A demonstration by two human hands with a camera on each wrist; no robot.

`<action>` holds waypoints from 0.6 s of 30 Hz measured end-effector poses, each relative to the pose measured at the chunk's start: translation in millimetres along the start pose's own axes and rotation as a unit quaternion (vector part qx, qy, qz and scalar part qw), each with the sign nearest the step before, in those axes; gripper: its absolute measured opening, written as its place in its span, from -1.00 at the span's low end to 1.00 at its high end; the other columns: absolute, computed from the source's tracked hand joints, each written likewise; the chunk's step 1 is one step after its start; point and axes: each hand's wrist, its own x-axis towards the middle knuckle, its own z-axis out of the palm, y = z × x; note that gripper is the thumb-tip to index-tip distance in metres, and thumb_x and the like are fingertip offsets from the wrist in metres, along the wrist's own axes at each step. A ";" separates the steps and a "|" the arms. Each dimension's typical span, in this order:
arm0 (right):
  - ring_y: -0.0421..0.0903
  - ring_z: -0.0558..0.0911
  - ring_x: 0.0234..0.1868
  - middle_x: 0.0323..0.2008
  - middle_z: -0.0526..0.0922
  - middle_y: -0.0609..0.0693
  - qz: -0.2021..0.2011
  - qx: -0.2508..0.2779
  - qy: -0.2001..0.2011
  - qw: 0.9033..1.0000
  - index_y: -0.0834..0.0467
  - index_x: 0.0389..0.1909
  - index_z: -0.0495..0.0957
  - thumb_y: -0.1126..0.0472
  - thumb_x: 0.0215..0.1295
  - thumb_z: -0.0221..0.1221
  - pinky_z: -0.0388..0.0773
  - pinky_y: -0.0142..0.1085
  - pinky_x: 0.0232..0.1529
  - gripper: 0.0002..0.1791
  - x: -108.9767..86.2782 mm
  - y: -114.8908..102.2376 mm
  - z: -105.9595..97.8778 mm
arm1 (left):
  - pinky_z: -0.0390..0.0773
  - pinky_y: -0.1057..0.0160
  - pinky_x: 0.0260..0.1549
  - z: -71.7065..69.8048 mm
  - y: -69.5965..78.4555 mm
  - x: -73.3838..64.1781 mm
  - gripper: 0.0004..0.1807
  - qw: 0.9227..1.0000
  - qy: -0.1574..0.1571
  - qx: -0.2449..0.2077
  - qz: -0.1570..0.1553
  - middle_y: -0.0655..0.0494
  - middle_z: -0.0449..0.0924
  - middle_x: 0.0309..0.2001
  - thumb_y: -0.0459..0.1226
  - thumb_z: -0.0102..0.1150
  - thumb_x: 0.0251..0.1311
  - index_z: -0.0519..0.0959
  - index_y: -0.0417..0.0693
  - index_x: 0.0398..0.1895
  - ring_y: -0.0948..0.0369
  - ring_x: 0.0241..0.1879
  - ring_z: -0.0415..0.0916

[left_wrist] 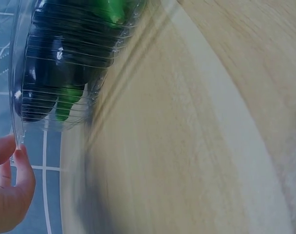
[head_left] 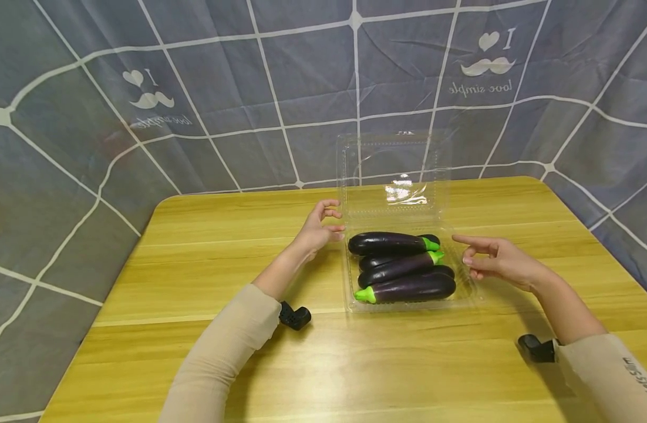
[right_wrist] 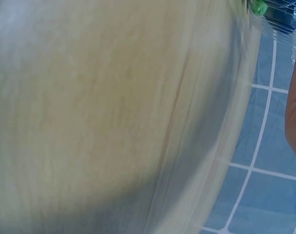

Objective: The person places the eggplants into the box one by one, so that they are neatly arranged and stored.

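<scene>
A clear plastic clamshell box (head_left: 463,299) lies on the table with its lid (head_left: 392,164) raised at the back. Inside are several dark purple eggplants (head_left: 387,242) with green stems, some partly under others. At the box's left rim my left hand (head_left: 318,231) pinches the edge between thumb and finger; the left wrist view shows these fingertips (left_wrist: 21,155) on the rim. My right hand (head_left: 505,262) is beside the box's right side, index finger stretched over the edge and the other fingers bent loosely. Only part of that hand shows in the right wrist view.
The box stands on a wooden table (head_left: 223,247) with rounded back corners. A grey curtain (head_left: 313,76) with white lines hangs close behind it. Black wrist-worn devices (head_left: 295,316) stick out from both sleeves.
</scene>
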 end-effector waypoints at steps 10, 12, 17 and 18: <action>-0.21 0.52 -0.47 -0.30 0.45 0.03 -0.010 -0.001 -0.013 1.000 0.46 0.36 -0.07 0.37 0.35 0.02 0.55 -0.31 -0.40 -0.33 -0.6 0.5 -0.2 | 0.55 0.25 -0.15 0.2 -2.5 -2.4 -0.34 1.000 -0.005 0.008 0.018 -0.06 0.31 -0.06 -0.81 -0.02 -0.07 0.23 -0.22 0.12 -0.22 0.05 0.41; -0.21 0.52 -0.47 -0.31 0.45 0.03 -0.013 -0.001 -0.014 1.000 0.47 0.36 -0.08 0.38 0.35 0.01 0.55 -0.31 -0.41 -0.33 -0.7 0.3 0.2 | 0.55 0.27 -0.17 0.3 -2.9 -2.4 -0.36 1.000 -0.003 0.008 0.021 -0.06 0.32 -0.07 -0.81 -0.01 -0.07 0.25 -0.22 0.09 -0.21 0.04 0.42; -0.21 0.52 -0.47 -0.31 0.45 0.02 -0.010 0.000 -0.012 1.000 0.46 0.37 -0.08 0.37 0.35 0.02 0.55 -0.32 -0.41 -0.32 -1.0 -0.7 1.0 | 0.55 0.27 -0.16 0.8 -3.7 -3.4 -0.41 1.000 0.001 0.008 0.026 -0.09 0.33 -0.06 -0.81 -0.02 -0.07 0.27 -0.23 0.03 -0.20 0.02 0.43; -0.21 0.52 -0.47 -0.31 0.45 0.02 -0.009 0.001 -0.011 1.000 0.46 0.37 -0.08 0.37 0.35 0.02 0.55 -0.32 -0.41 -0.32 -0.9 -0.7 0.9 | 0.55 0.27 -0.15 0.8 -3.9 -3.5 -0.42 1.000 0.002 0.006 0.028 -0.10 0.33 -0.05 -0.81 -0.02 -0.07 0.27 -0.24 0.02 -0.20 0.02 0.43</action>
